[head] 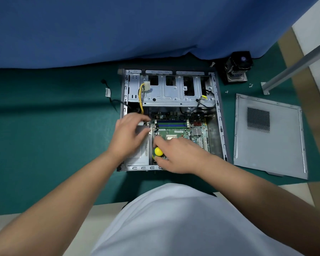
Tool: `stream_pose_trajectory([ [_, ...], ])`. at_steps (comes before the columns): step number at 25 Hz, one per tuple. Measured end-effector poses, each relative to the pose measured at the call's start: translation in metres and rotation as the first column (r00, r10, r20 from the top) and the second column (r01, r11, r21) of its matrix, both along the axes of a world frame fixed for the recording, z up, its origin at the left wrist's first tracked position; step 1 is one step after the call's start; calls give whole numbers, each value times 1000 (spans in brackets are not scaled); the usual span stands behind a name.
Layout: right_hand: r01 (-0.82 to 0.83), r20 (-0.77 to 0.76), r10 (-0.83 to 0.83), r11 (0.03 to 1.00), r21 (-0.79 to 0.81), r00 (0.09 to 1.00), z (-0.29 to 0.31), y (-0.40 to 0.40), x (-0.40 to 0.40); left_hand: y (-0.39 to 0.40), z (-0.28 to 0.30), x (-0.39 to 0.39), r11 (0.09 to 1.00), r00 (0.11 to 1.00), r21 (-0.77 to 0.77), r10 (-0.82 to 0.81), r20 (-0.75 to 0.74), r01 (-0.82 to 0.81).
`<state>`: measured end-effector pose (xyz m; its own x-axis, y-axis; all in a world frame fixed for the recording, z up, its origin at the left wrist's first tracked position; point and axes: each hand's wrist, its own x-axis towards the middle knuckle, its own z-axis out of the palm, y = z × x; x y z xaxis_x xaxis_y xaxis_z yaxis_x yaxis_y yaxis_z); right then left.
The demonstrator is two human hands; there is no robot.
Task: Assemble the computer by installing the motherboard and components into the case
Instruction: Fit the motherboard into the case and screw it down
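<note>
An open grey computer case (219, 115) lies flat on the green mat. Inside it sits the green motherboard (187, 131) with blue memory slots and an uncovered processor socket. My right hand (179, 156) grips a screwdriver with a yellow-capped handle (158, 152), held upright over the board's near left part. Blurred, my left hand (129, 134) hovers over the silver power supply (139, 156) at the case's left, fingers loosely curled near the board's left edge; whether it holds anything small is unclear. A silver drive cage (174, 93) with yellow cables fills the far half.
The case's side panel (277, 145) lies to the right on the mat. A black CPU cooler (236, 68) stands at the far right, with small screws (250, 85) near it. A blue cloth (118, 28) hangs behind. A loose black cable (109, 95) lies left of the case.
</note>
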<state>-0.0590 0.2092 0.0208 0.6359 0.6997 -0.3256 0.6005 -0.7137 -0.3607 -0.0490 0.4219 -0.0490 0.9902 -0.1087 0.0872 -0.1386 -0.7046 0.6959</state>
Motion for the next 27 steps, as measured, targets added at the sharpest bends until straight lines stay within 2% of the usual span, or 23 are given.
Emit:
stream_pose_trajectory([
  [2, 35, 109, -29, 998, -56, 994, 1, 6, -2, 5, -1, -38, 999, 999, -19, -33, -30, 32],
  [5, 111, 271, -70, 984, -139, 960, 0, 16, -8, 1, -1, -72, 987, 985, 57, -148, -84, 153],
  [8, 167, 274, -105, 963, -213, 956, 5, 25, -11, -5, 3, -67, 988, 983, 89, -111, -149, 126],
  [11, 147, 290, -80, 965, -215, 954, 14, 25, -9, -14, 5, -63, 989, 982, 92, -97, -159, 113],
  [13, 59, 307, -2, 983, -174, 952, 22, 18, -7, -18, 3, -62, 991, 981, 95, -73, -180, 92],
  [15, -58, 255, 94, 987, -148, 962, 30, 11, -4, -16, 1, -61, 992, 970, 67, -84, -230, 102],
  [16, -64, 230, 97, 988, -143, 968, 33, 12, -4, -14, 1, -60, 991, 965, 53, -109, -239, 125],
  [18, 33, 243, 11, 984, -177, 970, 32, 21, -8, -13, 1, -59, 988, 966, 50, -131, -224, 145],
  [20, 149, 296, -69, 955, -256, 953, 27, 33, -11, -18, 3, -60, 995, 977, 30, -90, -196, 97],
  [22, 190, 305, -104, 944, -268, 947, 24, 36, -13, -22, 3, -60, 998, 983, 4, -57, -175, 59],
  [24, 142, 304, -67, 962, -233, 950, 23, 27, -12, -20, 1, -59, 997, 981, 19, -67, -180, 72],
  [27, -24, 285, 69, 987, -160, 956, 26, 12, -12, -13, 2, -57, 991, 961, 36, -115, -252, 128],
])
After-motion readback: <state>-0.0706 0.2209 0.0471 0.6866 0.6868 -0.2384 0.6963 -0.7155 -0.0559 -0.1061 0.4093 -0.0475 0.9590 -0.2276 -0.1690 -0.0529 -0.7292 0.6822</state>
